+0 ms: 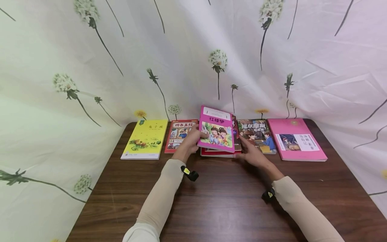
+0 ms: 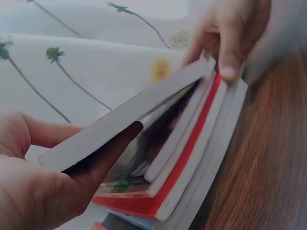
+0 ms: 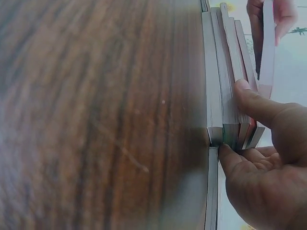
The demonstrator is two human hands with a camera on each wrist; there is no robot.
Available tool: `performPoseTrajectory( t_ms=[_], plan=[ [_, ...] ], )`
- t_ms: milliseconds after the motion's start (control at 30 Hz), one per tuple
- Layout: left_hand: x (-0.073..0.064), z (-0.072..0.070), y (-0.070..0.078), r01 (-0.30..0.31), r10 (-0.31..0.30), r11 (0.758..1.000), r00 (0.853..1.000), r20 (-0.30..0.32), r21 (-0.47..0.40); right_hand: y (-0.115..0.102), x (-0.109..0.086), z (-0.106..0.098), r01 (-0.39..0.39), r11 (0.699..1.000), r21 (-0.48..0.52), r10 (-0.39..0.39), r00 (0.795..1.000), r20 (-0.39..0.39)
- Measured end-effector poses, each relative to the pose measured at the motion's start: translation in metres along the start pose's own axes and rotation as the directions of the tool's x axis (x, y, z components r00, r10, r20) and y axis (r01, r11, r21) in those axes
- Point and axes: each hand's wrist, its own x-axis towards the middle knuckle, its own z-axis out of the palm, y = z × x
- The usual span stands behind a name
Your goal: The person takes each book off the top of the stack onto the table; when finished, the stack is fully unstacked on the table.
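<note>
A magenta book with two cartoon figures on its cover lies tilted over a stack of books at the middle back of the table. My left hand grips its left edge. In the left wrist view that book is raised at the near end, thumb and fingers on opposite faces, its far end close to the stack. My right hand holds the stack's near right corner. The right wrist view shows its thumb against the page edges and its other fingers bent around the side. The lower covers are mostly hidden.
On the left lie a yellow book and a red book, the latter partly behind my left hand. To the right are a dark book with cartoon figures and a pink book. A flowered cloth hangs behind the brown table.
</note>
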Motion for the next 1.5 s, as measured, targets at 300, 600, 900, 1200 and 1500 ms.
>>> performPoseTrajectory(
  t_ms=[300,600,900,1200,1500],
  plan=[
    [-0.005,0.000,0.005,0.045,-0.030,0.969,0.997,0.068,-0.242,0.001,0.000,0.001,0.006,1.000,-0.006,-0.006,1.000,-0.004],
    [-0.017,-0.005,0.015,-0.001,-0.003,0.982,1.000,-0.020,-0.191,0.002,0.001,0.000,0.016,0.999,0.041,-0.016,1.000,0.010],
    [-0.040,-0.035,0.024,-0.016,0.013,0.992,1.000,-0.026,-0.122,0.000,-0.001,0.000,0.007,1.000,0.018,-0.007,1.000,0.003],
    [-0.066,-0.070,0.029,-0.058,0.056,0.996,0.998,-0.043,-0.065,0.000,0.001,0.001,0.009,1.000,0.021,-0.009,1.000,-0.002],
    [-0.096,-0.099,0.036,-0.067,0.069,0.998,0.995,-0.068,0.020,-0.002,0.001,0.000,-0.016,1.000,0.004,0.016,1.000,-0.008]
  ],
)
